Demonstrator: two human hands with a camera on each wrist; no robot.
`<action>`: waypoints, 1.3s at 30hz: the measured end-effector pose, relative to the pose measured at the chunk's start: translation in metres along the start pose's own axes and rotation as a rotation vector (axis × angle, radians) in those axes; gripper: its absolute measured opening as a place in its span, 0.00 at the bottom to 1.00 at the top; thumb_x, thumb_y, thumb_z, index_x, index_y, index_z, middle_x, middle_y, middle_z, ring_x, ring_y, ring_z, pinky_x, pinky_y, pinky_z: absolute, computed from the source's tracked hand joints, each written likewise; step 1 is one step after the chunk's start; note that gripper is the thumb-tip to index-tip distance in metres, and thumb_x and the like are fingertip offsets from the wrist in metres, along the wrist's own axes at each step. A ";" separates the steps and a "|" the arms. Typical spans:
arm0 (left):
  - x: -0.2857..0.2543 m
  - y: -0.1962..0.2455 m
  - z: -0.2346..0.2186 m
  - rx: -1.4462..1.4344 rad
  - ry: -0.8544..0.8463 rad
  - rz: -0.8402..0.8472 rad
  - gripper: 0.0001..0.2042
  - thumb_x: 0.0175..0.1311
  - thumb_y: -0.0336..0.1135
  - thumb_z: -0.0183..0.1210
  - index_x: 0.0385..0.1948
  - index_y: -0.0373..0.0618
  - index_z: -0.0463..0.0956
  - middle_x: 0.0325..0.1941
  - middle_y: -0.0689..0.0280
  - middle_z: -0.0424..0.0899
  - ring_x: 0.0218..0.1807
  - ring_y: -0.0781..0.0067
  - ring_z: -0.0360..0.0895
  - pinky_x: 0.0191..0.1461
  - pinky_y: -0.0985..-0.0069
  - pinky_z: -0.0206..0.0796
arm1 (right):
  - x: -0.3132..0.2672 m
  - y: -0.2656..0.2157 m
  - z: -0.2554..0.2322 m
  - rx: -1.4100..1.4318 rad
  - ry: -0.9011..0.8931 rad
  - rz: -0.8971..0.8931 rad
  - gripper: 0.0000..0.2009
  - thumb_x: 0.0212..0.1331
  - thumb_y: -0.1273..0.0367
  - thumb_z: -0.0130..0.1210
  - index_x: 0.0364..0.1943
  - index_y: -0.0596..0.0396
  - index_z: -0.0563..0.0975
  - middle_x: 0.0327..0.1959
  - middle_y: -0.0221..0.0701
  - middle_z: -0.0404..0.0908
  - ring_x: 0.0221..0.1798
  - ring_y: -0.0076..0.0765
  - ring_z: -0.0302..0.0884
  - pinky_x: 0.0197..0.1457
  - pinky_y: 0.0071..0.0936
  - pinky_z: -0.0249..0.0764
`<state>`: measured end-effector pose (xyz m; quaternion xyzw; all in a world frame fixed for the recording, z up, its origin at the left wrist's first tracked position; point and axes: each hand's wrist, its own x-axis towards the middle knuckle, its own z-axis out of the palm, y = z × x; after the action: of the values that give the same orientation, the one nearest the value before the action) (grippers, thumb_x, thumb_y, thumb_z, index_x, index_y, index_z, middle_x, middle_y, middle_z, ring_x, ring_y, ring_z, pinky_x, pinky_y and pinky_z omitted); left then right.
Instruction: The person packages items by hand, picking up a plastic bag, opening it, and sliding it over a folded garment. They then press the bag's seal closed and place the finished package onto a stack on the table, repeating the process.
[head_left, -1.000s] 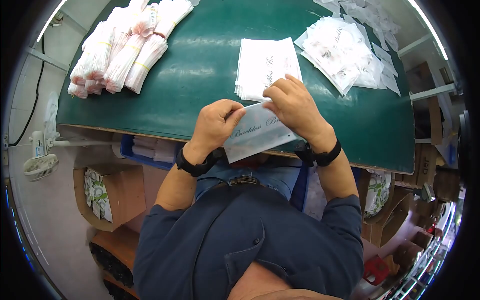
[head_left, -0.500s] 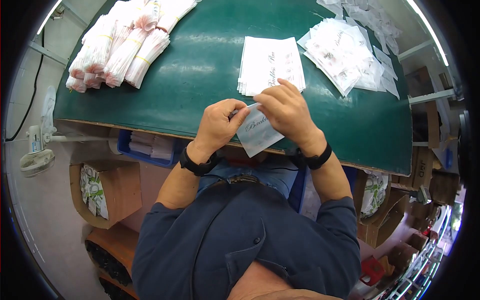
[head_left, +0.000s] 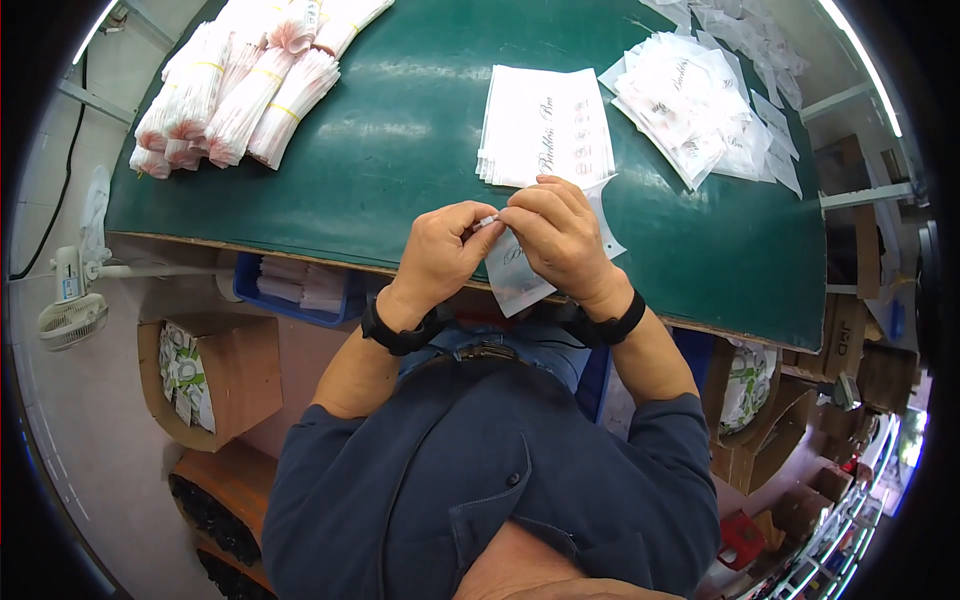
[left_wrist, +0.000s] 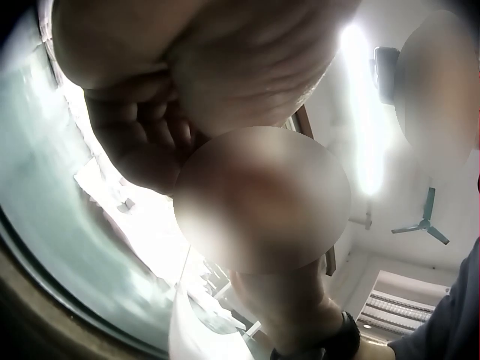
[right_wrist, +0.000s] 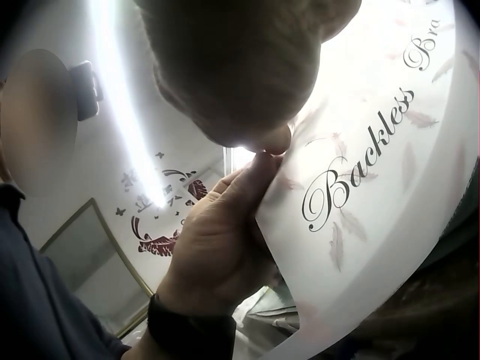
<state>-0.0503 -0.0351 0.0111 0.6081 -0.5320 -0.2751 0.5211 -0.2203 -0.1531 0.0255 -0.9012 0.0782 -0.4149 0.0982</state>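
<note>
Both hands hold a translucent printed plastic bag (head_left: 512,288) at the table's front edge; its "Backless Bra" lettering and faint feather print show in the right wrist view. The left hand (head_left: 440,250) pinches the bag's upper edge between thumb and forefinger, where a small white piece (head_left: 487,221) sticks out. Close beside it, the right hand (head_left: 562,238) pinches the same edge, its fingertips nearly meeting the left ones. The bag hangs below the fingers and curves out behind the right hand. Just beyond lies a stack of similar printed bags (head_left: 550,120).
Rubber-banded bundles of white and reddish packs (head_left: 240,100) lie on the green table (head_left: 400,130) at the left. A loose pile of bags (head_left: 690,110) sits at the right. Under the table are a blue bin (head_left: 300,295) and cardboard boxes (head_left: 235,380); a small fan (head_left: 72,320) stands left.
The right hand has shifted left and slightly down along the bag's edge towards the left hand. The bag has bent, with a corner now showing right of the right hand.
</note>
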 end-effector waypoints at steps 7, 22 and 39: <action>-0.002 0.001 0.003 -0.059 -0.028 -0.062 0.06 0.72 0.29 0.67 0.42 0.36 0.87 0.29 0.58 0.87 0.27 0.72 0.82 0.33 0.74 0.72 | -0.006 0.000 0.003 0.022 -0.001 -0.002 0.13 0.52 0.80 0.69 0.42 0.54 0.84 0.42 0.30 0.85 0.46 0.41 0.85 0.63 0.46 0.82; -0.010 -0.006 -0.007 -0.150 -0.054 -0.147 0.07 0.74 0.31 0.68 0.45 0.36 0.86 0.31 0.66 0.88 0.30 0.83 0.81 0.34 0.80 0.73 | -0.017 0.018 -0.023 0.045 -0.312 0.156 0.11 0.52 0.76 0.71 0.39 0.54 0.82 0.48 0.34 0.85 0.49 0.48 0.82 0.58 0.44 0.79; 0.005 0.051 -0.017 0.456 -0.055 0.490 0.18 0.67 0.32 0.70 0.57 0.37 0.82 0.36 0.58 0.90 0.39 0.49 0.87 0.49 0.59 0.80 | 0.027 0.025 -0.064 0.044 -0.509 0.053 0.10 0.55 0.71 0.71 0.32 0.53 0.78 0.38 0.32 0.81 0.43 0.45 0.82 0.46 0.42 0.78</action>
<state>-0.0523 -0.0284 0.0647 0.5554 -0.7241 -0.0315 0.4077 -0.2536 -0.1903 0.0800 -0.9719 0.0655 -0.1736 0.1449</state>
